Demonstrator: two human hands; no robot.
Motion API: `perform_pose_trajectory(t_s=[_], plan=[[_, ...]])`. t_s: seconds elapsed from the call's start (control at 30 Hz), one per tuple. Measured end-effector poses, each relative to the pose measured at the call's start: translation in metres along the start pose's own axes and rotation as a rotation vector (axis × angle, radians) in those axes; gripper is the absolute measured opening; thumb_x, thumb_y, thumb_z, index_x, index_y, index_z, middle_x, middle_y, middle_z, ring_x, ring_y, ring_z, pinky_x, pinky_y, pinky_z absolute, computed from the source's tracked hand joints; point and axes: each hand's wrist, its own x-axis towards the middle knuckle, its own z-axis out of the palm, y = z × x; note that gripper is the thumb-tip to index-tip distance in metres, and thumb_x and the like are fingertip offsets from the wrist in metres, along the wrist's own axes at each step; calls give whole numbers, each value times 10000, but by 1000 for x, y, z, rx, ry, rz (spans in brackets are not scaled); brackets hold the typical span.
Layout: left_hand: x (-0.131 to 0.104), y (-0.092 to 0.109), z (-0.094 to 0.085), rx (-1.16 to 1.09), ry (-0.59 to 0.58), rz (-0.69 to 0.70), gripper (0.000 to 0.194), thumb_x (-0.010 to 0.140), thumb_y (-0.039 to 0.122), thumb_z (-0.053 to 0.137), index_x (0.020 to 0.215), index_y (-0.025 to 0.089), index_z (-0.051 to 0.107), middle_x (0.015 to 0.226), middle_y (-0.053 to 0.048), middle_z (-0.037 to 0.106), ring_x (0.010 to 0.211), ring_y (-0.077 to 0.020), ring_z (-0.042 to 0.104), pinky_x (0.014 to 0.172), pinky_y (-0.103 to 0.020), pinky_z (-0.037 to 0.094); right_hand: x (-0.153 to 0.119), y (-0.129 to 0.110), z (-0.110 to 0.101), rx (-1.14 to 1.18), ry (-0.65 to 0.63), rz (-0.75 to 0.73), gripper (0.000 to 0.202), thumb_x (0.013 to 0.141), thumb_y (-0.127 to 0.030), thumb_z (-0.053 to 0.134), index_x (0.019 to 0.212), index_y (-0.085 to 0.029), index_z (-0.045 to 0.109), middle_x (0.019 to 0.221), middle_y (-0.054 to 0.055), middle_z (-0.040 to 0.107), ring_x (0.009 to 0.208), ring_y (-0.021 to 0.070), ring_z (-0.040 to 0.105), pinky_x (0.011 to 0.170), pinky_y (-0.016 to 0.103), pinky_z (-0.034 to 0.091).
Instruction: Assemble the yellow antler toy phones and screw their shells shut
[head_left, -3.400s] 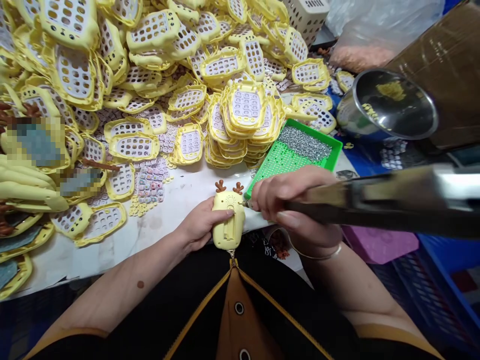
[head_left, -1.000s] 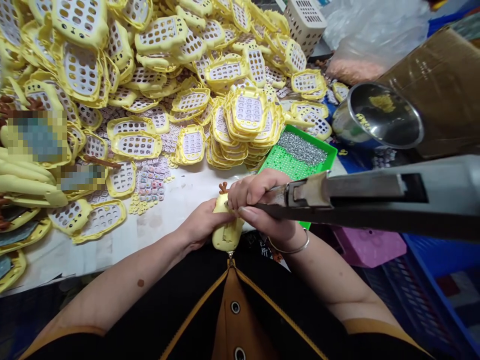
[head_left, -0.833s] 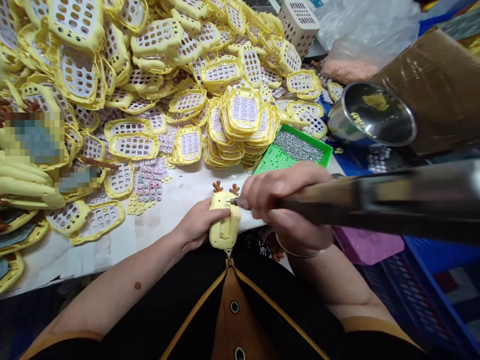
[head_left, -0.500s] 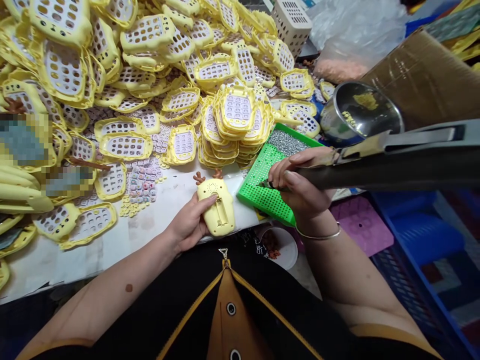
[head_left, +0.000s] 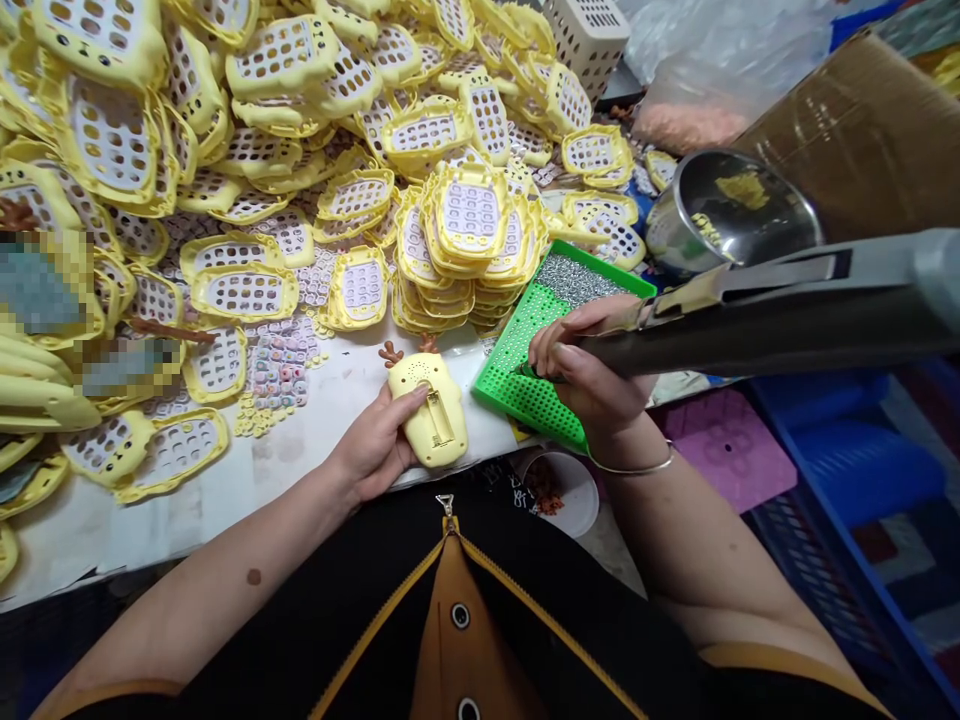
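Gripping the yellow toy (head_left: 433, 412) near the worktop's (head_left: 300, 450) front edge, your left hand (head_left: 379, 440) presses its thumb across the back. Your right-hand fingers (head_left: 551, 345) wrap the screwdriver (head_left: 750, 315) over the green tray (head_left: 536, 330); beyond lie stacked yellow frames (head_left: 471, 215).

Black top (head_left: 315, 610), mustard sleeve hems (head_left: 784, 662), yellow zip (head_left: 379, 620); brown panel (head_left: 442, 650), metal eyelets (head_left: 460, 615); silver bangle (head_left: 637, 470), right wrist.
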Motion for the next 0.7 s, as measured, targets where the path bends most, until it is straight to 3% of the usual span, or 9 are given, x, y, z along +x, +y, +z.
perform_pose_trajectory(t_s=[0.1,0.23,0.37,0.47,0.7], plan=[[1,-2,-1,-28,18,24,360,844,210,615,1186,248,509,1026,-59,686,878,-201,686,782,-406,582,1,-7,3,-14,0,-1,190,761,-283,707,927,-293,615,545,-64,522,467,128,506,472,291,434],[1,-3,1,-55,56,46,381,843,216,622,1203,269,508,1041,-39,674,873,-191,677,798,-451,576,-2,-35,18,77,47,-69,148,764,-257,695,891,-279,625,529,-64,504,443,119,498,479,294,466],[0,-4,4,-64,75,79,378,842,218,624,1197,273,506,1049,-33,666,862,-185,670,800,-472,573,-16,-58,35,200,-91,-15,174,779,-216,656,947,-253,628,551,-50,519,464,125,513,509,322,493],[0,-6,3,-62,69,91,354,848,214,613,1181,269,503,1042,-32,662,856,-181,666,786,-467,577,-28,-60,42,254,-185,27,255,760,-168,646,1004,-237,619,594,-42,536,501,127,526,523,324,487],[-1,-7,4,-37,60,105,361,852,220,599,1190,265,481,1066,-50,658,891,-205,668,778,-465,580,-34,-46,52,282,-176,51,275,739,-89,631,980,-221,619,615,-49,541,521,117,529,531,301,471]])
